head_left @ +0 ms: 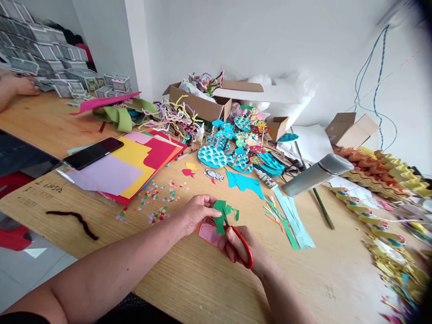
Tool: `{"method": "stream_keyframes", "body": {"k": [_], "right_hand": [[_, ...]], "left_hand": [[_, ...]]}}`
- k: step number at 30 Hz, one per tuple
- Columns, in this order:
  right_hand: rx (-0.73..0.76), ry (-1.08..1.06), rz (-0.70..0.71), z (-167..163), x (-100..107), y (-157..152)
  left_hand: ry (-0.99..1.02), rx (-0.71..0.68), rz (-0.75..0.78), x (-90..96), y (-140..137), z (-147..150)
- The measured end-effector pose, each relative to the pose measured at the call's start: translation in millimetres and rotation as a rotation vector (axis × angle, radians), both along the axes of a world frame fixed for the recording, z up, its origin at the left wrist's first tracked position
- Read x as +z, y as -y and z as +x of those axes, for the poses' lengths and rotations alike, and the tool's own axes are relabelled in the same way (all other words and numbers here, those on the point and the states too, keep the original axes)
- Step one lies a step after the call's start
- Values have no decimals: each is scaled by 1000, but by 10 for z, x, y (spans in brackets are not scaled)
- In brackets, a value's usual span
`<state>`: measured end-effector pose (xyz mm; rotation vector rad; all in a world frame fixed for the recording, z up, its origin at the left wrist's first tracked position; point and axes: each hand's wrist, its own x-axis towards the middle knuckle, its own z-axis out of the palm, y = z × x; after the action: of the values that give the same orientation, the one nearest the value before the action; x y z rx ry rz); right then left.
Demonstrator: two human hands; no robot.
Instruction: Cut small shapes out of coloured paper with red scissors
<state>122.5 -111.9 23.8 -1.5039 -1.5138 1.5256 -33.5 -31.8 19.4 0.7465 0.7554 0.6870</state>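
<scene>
My left hand (200, 211) pinches a piece of green paper (219, 211) by its left edge, above the table's front half. Red-handled scissors (249, 252) are in my right hand (248, 245), fingers through the loops. Their dark blades meet the green paper, and a narrow cut strip (236, 213) hangs off its right side. Under my hands lies an orange-edged piece with a pink shape (209, 234), partly hidden. Beyond them rest a red paper fish (188, 173), a yellow paper fish (191, 166) and a fish drawing (213, 174).
Coloured sheets (111, 173) with a black phone (93, 153) on top lie left, confetti (162, 198) beside them. Blue fish decorations (212, 155), a grey bottle (317, 174) and paper strips (293, 220) stand or lie behind and right. Another person's hand (22, 85) is far left.
</scene>
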Motion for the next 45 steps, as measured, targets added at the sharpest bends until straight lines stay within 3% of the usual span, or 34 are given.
{"method": "stream_keyframes", "body": {"k": [45], "right_hand": [[-30,-16,-23,32,-48,-10]], "left_hand": [[18,-7,-15,-6,10,14]]}}
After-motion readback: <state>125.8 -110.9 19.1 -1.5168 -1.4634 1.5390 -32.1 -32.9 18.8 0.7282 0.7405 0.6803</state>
